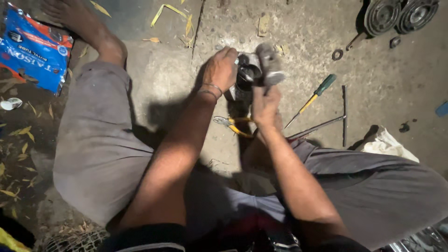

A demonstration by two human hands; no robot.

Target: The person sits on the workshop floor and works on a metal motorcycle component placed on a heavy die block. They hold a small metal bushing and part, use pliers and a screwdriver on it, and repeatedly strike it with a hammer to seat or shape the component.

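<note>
I sit on a concrete floor with my legs spread. My left hand (pixel 220 69), a bangle on its wrist, grips the left side of a dark metal machine part (pixel 248 74) that stands on the floor. My right hand (pixel 265 106) holds a hammer by its handle, and the grey hammer head (pixel 270 63) is blurred just above the part's right side. The lower half of the part is hidden behind my hands.
Yellow-handled pliers (pixel 234 125) lie just below the part. A green-handled screwdriver (pixel 311 99) and a T-shaped metal wrench (pixel 337 119) lie to the right. Round pulley parts (pixel 396 15) sit far right, a blue plastic package (pixel 33 51) far left, a white rag (pixel 387 143) by my right knee.
</note>
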